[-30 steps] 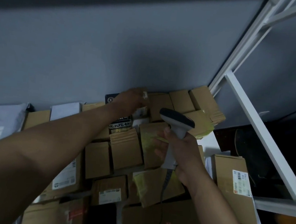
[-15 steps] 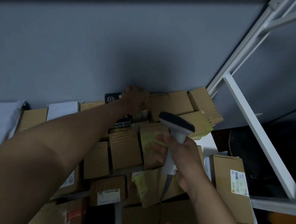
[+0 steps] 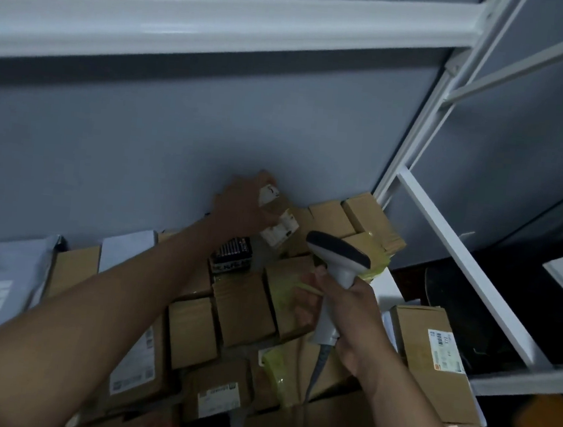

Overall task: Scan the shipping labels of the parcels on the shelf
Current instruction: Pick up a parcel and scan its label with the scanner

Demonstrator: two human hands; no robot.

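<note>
Dim, bluish indoor light, brightest on the white shelf beam overhead, soft shadow band beneath it on the grey wall, cardboard parcels murky, label print unreadable, wide-angle bending at edges, near forearm soft, lower corners nearly black

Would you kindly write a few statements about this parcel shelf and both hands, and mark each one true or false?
1. The right hand holds a barcode scanner. True.
2. The left hand rests flat on a grey mailer bag. False: it grips a small cardboard parcel at the back of the shelf.
3. The box at the far right carries a shipping label. True.
4. The scanner lies on the boxes. False: it is held above them.
</note>
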